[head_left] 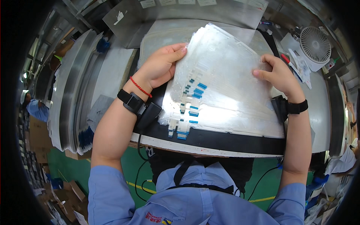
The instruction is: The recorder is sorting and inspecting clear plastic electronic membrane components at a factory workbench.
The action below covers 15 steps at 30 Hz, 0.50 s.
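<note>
A fanned stack of clear plastic sheets (pixel 225 86) lies tilted over the work table, its far corner pointing away from me. Small blue and dark-green strips (pixel 198 92) show in a stepped row down its left side. My left hand (pixel 163 63) is closed on the far left edge, thumb and forefinger at the rim. At the right edge, my right hand (pixel 275 73) grips the same stack, with the thumb over the top face and the other fingers partly hidden. Both wrists carry black strapped devices; a red cord circles the left one.
Beneath the stack is a black mat (pixel 225 141) along the table's front edge. A metal panel (pixel 129 22) rises behind. Tall stacked sheets (pixel 71 93) stand at the left. A white fan (pixel 315 45), a red marker (pixel 285 59) and tools sit at right. Cables hang below the table.
</note>
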Available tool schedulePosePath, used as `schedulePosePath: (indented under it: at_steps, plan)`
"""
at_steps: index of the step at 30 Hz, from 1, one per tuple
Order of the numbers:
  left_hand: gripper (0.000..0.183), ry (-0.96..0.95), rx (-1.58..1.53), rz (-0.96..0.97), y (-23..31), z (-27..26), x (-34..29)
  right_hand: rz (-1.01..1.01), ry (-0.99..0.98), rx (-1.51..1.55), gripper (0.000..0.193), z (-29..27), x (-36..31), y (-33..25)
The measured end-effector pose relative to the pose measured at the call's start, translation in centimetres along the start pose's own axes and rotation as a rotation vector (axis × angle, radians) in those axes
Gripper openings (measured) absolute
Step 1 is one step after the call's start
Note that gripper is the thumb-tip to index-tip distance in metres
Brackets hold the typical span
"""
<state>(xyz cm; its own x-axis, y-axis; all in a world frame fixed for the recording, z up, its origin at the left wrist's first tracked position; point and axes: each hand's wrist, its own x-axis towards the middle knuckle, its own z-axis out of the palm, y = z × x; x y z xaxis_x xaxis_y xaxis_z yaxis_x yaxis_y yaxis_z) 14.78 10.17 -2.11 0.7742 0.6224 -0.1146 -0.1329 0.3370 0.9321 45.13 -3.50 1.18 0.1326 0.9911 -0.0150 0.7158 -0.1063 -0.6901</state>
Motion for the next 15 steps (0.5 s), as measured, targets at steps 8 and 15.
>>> schedulePosePath:
  at_steps: [8,15]
  plan:
    - [0.039,-0.085,-0.070,0.053,0.46,0.01,-0.37,-0.051,-0.045,0.010,0.031,0.43,0.09,0.13]
    - [0.040,-0.045,0.040,0.031,0.29,-0.16,-0.20,-0.060,-0.012,0.034,0.031,0.48,0.31,0.63]
